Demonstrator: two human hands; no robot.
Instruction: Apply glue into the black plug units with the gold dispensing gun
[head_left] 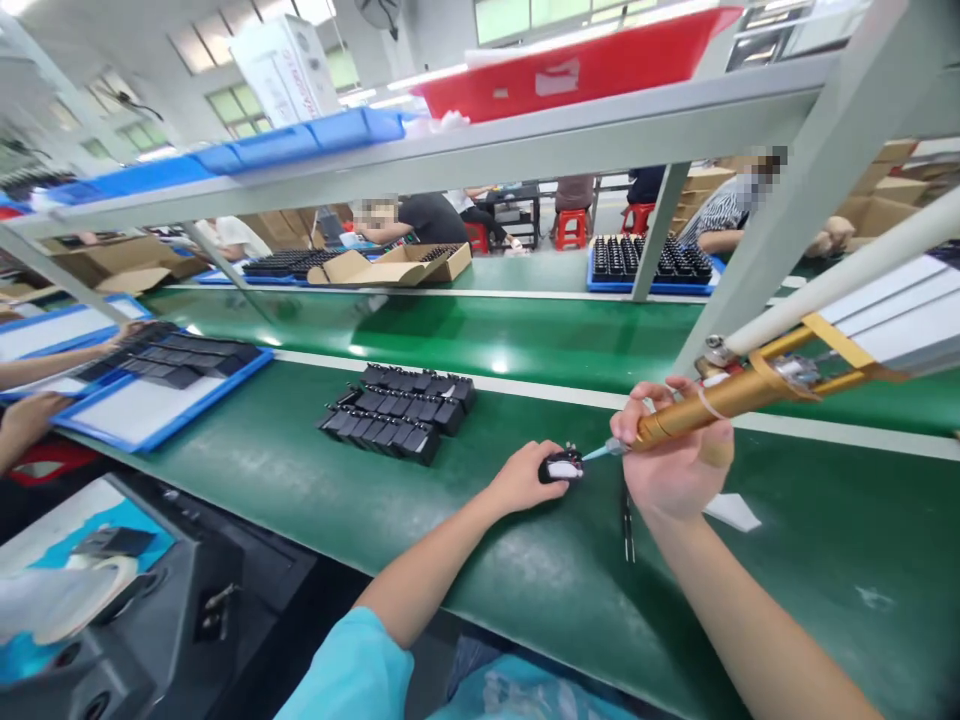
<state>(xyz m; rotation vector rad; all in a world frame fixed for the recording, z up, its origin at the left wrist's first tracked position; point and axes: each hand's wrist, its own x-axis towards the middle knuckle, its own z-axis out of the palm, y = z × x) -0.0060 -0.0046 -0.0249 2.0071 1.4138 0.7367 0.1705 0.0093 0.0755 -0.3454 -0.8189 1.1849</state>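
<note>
Left hand pinches a case, apparently to steady it at the nozzle; right hand wraps round the dispenser

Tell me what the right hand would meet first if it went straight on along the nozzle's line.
The black housing in the left hand, most likely: the light-blue nozzle of the gold dispenser in the right hand points at it, its tip so close that contact is hard to tell.
</note>
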